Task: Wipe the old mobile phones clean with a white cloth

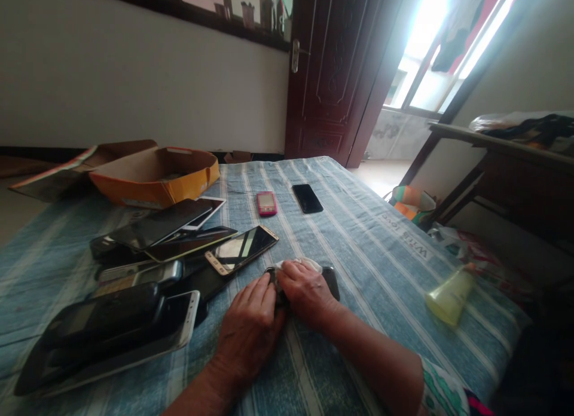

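Note:
A dark phone (330, 283) lies on the striped bed cover in front of me, mostly hidden under my hands. My left hand (251, 320) grips its left end, fingers bent over the edge. Over its top, my right hand (305, 290) presses a white cloth or tissue (309, 262) with closed fingers. Just left of the hands, a gold-framed phone (242, 250) with a reflecting screen leans on a loose pile of several phones. A small pink phone (267, 204) and a black phone (307, 198) lie apart, farther back.
An open orange cardboard box (152, 192) stands at the back left. A large white-edged device (188, 320) lies front left under a black object (112, 308). On the right are a yellowish translucent bottle (449, 296) and a dark shelf (506, 144). Behind is a brown door (334, 75).

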`<state>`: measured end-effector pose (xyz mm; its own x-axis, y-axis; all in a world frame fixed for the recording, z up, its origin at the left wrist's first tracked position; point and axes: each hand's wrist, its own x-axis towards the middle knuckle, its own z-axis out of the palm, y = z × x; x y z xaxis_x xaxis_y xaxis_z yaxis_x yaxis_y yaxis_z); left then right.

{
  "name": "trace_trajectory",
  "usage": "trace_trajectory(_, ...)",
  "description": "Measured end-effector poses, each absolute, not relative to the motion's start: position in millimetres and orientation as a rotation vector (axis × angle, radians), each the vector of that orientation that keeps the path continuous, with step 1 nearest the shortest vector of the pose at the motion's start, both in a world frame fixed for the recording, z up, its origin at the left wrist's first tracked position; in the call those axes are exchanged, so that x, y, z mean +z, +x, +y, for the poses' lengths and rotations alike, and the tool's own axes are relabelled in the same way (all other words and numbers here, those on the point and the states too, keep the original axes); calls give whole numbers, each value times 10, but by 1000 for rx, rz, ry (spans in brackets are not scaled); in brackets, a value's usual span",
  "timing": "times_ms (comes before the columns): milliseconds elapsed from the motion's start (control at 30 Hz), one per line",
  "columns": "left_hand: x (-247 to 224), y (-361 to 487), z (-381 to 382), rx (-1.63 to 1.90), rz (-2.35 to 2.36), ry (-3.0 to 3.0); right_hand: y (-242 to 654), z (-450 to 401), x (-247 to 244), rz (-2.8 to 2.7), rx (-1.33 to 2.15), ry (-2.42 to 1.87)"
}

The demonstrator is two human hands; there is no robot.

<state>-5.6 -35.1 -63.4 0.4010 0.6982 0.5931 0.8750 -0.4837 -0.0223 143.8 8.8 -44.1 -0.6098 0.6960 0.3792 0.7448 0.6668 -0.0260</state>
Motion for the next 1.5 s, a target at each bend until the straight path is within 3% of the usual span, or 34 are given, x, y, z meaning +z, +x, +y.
trace_trajectory(433, -579, 3, -398, -667, -1442, -2334, 1920, -35, -487, -2436, -125, -1414)
trace_trajectory(733, -579, -24, -358, -738, -1336, -2308, 1340, 223, -425, -2581, -116, -1112)
trace_trajectory(1267, -572, 2, -375, -656, -1403, -2311, 2214, -142, -654, -2308, -338, -1313)
trace_trajectory(1500, -566, 1, -374, -652, -1406, -2327, 2014, -114, -530, -2310, -173, -1290)
